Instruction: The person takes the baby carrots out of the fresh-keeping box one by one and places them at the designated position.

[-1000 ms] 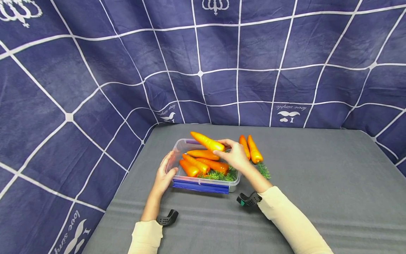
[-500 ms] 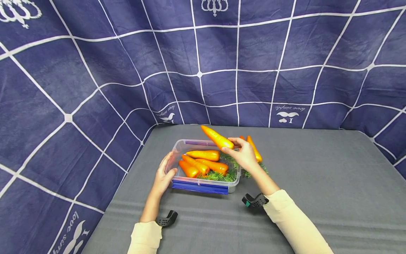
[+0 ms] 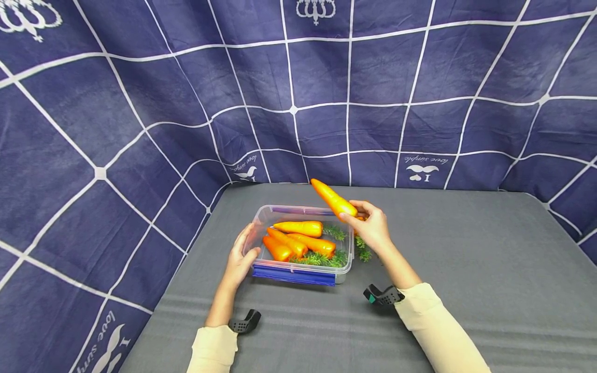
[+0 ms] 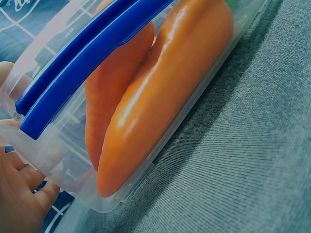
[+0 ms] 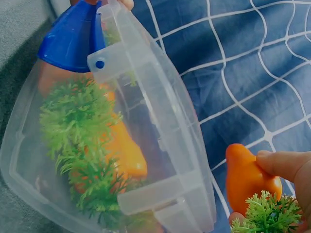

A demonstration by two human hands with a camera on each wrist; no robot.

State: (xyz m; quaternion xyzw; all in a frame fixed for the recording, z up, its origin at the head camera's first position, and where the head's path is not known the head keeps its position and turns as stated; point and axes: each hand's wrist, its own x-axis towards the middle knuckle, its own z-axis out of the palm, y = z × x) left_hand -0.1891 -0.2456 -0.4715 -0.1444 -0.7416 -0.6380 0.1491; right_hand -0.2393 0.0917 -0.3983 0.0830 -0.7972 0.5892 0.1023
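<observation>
In the head view my right hand (image 3: 373,225) pinches a toy-like orange carrot (image 3: 332,198) near its thick end, held above the back right of the box, tip pointing up and left. Its leafy green top (image 5: 267,213) shows below the fingers in the right wrist view. My left hand (image 3: 240,256) holds the left end of a clear plastic storage box (image 3: 298,266), thumb over the rim and fingers along the outer wall. Several carrots (image 3: 298,228) lie in the box, tips to the left, green tops (image 3: 322,259) on the right.
Close to the box's right wall, green tops (image 3: 363,251) and a bit of orange show, mostly hidden by my right hand. The box's blue latch flap (image 3: 294,275) hangs along its near side. Grey cloth (image 3: 466,248) covers the table; a blue checked curtain (image 3: 373,124) hangs behind.
My right hand has moved right with the carrot, from over the box toward its right edge, and now covers the carrots lying beside it. The left hand and box have stayed put.
</observation>
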